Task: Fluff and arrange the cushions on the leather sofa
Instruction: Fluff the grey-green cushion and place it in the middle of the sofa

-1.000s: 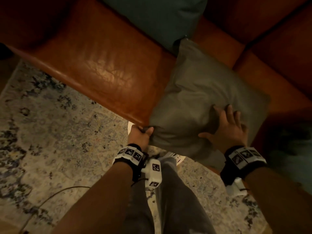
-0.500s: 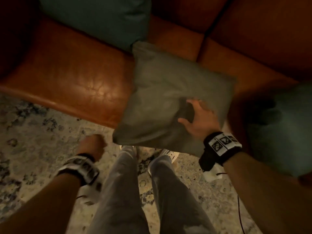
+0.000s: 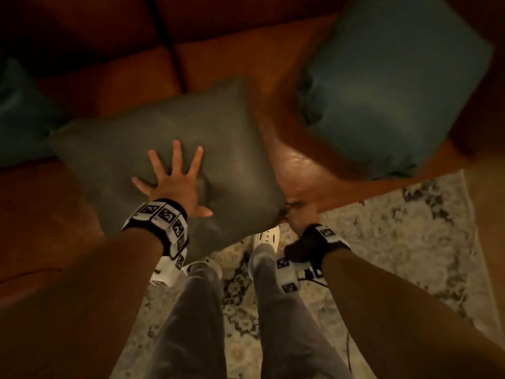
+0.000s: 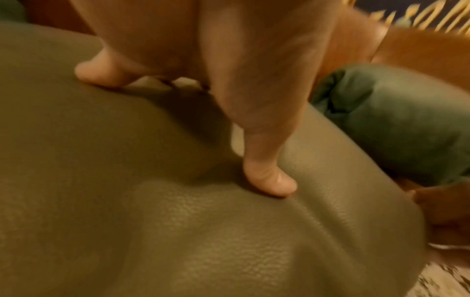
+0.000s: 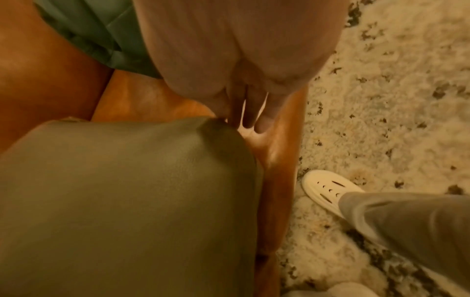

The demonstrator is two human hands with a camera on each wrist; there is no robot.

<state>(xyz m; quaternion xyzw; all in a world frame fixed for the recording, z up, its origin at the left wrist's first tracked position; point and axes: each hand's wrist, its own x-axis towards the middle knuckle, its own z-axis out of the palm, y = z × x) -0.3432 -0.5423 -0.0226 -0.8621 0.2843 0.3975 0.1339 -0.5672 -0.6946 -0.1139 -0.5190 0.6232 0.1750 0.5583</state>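
Now that the hands have swapped jobs, the left hand (image 3: 175,184) presses flat and spread into the grey cushion (image 3: 232,149) while the right hand (image 3: 299,210) pinches its corner, so fluffing carries on from the other side

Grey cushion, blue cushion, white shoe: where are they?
grey cushion (image 3: 232,149): head view, its top face.
blue cushion (image 3: 388,86): head view, its middle.
white shoe (image 5: 328,188): right wrist view, its slotted toe.
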